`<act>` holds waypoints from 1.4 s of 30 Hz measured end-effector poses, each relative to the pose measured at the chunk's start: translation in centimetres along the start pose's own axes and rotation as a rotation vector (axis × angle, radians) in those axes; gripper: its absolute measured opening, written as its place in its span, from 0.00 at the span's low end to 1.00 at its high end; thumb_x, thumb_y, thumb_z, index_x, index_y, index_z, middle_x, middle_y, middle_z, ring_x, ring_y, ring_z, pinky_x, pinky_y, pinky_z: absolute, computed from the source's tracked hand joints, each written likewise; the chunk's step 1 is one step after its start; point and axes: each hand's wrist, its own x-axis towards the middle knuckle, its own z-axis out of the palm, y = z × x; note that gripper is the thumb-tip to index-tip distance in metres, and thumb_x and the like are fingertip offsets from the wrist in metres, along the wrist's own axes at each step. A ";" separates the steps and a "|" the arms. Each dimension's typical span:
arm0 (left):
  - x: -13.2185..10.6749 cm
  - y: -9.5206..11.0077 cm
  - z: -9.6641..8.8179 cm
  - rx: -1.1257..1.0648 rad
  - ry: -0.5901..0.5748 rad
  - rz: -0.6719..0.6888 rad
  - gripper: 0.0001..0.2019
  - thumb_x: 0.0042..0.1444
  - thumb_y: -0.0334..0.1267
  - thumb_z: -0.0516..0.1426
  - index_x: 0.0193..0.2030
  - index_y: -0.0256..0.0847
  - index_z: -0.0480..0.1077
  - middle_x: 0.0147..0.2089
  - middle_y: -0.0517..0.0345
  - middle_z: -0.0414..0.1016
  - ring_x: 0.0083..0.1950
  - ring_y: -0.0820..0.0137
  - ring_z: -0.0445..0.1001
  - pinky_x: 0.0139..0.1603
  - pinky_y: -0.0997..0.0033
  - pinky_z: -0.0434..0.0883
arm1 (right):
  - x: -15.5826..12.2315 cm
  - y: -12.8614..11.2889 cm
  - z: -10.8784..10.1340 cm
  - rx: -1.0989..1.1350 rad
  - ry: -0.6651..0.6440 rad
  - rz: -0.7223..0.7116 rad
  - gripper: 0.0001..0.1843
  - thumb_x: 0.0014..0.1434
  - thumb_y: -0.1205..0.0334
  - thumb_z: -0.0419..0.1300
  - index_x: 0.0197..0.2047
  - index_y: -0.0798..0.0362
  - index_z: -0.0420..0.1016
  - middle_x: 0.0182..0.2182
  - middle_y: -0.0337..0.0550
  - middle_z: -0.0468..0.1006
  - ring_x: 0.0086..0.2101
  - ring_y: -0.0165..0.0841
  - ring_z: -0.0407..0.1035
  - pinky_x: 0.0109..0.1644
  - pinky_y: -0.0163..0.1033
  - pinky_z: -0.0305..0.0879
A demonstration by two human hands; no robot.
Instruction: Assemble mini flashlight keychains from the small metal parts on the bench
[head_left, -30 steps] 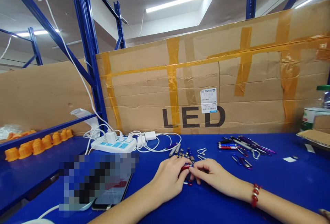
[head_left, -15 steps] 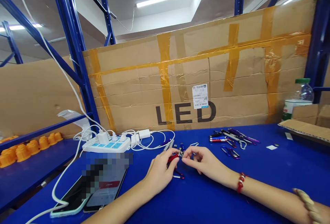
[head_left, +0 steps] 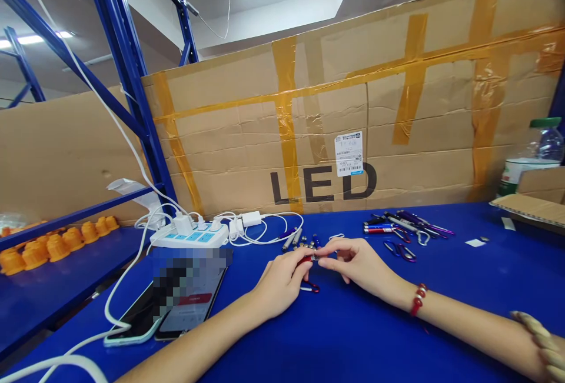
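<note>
My left hand (head_left: 281, 279) is closed round a small red metal tube (head_left: 305, 259), most of it hidden by the fingers. At the tube's silver end, my right hand (head_left: 353, 258) has thumb and forefinger pinched together; any small part between them is too small to make out. A red carabiner (head_left: 312, 287) hangs out or lies just below my left hand. Right behind the fingers lie several small metal parts (head_left: 304, 242) and some silver tubes (head_left: 292, 239).
To the right are a pile of coloured tubes with clips (head_left: 404, 224) and two carabiners (head_left: 399, 250). At left lie two phones (head_left: 194, 300), a white power strip (head_left: 189, 237) and cables. A cardboard wall (head_left: 238, 153) closes the back; a bottle (head_left: 529, 156) stands far right.
The view has tilted down and shifted slightly. My right thumb and forefinger have come in against the end of the red tube, which lies more level now. My left hand keeps its hold.
</note>
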 end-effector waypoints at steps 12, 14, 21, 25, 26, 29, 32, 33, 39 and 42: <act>-0.1 -0.4 0.2 0.055 0.008 0.025 0.13 0.60 0.40 0.43 0.46 0.48 0.64 0.38 0.62 0.72 0.37 0.72 0.69 0.39 0.74 0.64 | 0.4 0.5 -0.1 0.047 -0.021 0.184 0.23 0.41 0.46 0.65 0.31 0.60 0.75 0.27 0.45 0.73 0.17 0.21 0.58 0.20 0.29 0.52; -0.1 -0.3 0.1 0.065 0.010 0.018 0.12 0.60 0.40 0.43 0.46 0.48 0.64 0.39 0.61 0.72 0.38 0.72 0.70 0.40 0.74 0.65 | 0.4 0.7 -0.1 0.057 -0.010 0.170 0.23 0.41 0.46 0.65 0.31 0.60 0.74 0.29 0.45 0.73 0.17 0.21 0.58 0.20 0.29 0.53; -0.1 -0.3 0.2 0.087 0.029 0.044 0.13 0.60 0.39 0.43 0.46 0.48 0.65 0.43 0.61 0.72 0.42 0.71 0.71 0.45 0.72 0.67 | 0.6 1.6 -0.1 0.080 -0.029 0.101 0.21 0.43 0.48 0.65 0.30 0.60 0.73 0.30 0.45 0.73 0.20 0.22 0.61 0.20 0.29 0.56; -0.1 -0.4 0.3 0.091 0.024 0.040 0.12 0.60 0.39 0.44 0.47 0.49 0.65 0.47 0.62 0.71 0.47 0.71 0.70 0.48 0.71 0.67 | 0.5 1.5 -0.3 0.083 -0.053 0.122 0.21 0.43 0.48 0.65 0.30 0.60 0.73 0.28 0.43 0.72 0.20 0.22 0.60 0.20 0.29 0.55; -0.1 -0.4 0.3 0.092 0.017 0.036 0.12 0.60 0.39 0.44 0.47 0.49 0.65 0.47 0.62 0.71 0.48 0.71 0.69 0.49 0.70 0.67 | 0.5 1.4 -0.3 0.077 -0.060 0.131 0.21 0.43 0.48 0.65 0.30 0.60 0.73 0.28 0.43 0.72 0.19 0.22 0.59 0.20 0.28 0.54; -0.2 -0.3 0.3 0.098 0.002 0.029 0.12 0.60 0.39 0.44 0.47 0.50 0.65 0.47 0.64 0.71 0.47 0.70 0.70 0.49 0.68 0.67 | 0.4 1.2 -0.4 0.046 -0.071 0.158 0.21 0.43 0.47 0.65 0.30 0.59 0.73 0.27 0.42 0.72 0.18 0.20 0.58 0.20 0.28 0.51; -0.2 -0.2 0.2 0.107 0.002 0.025 0.13 0.60 0.39 0.44 0.47 0.50 0.65 0.46 0.63 0.71 0.46 0.70 0.70 0.48 0.68 0.68 | 0.4 0.9 -0.5 0.027 -0.076 0.172 0.22 0.43 0.46 0.64 0.30 0.59 0.73 0.24 0.40 0.71 0.17 0.21 0.57 0.20 0.29 0.51; -0.2 -0.2 0.2 0.112 0.001 0.022 0.13 0.60 0.39 0.44 0.47 0.50 0.65 0.46 0.63 0.72 0.46 0.70 0.70 0.48 0.68 0.68 | 0.4 0.9 -0.4 0.021 -0.078 0.173 0.22 0.43 0.46 0.64 0.30 0.59 0.73 0.22 0.39 0.70 0.17 0.21 0.57 0.20 0.29 0.51; -0.1 -0.4 0.3 0.129 0.011 0.043 0.13 0.60 0.39 0.44 0.48 0.48 0.64 0.46 0.62 0.72 0.47 0.70 0.70 0.49 0.67 0.68 | 0.4 1.1 -0.4 -0.003 -0.086 0.183 0.22 0.44 0.47 0.63 0.31 0.59 0.72 0.21 0.39 0.69 0.17 0.21 0.57 0.20 0.28 0.50; -0.1 -0.3 0.2 0.133 0.012 0.045 0.13 0.60 0.39 0.44 0.48 0.48 0.65 0.47 0.62 0.71 0.48 0.70 0.70 0.50 0.67 0.68 | 0.4 1.4 -0.4 -0.020 -0.084 0.190 0.22 0.44 0.46 0.63 0.31 0.59 0.71 0.22 0.40 0.69 0.17 0.21 0.56 0.21 0.29 0.49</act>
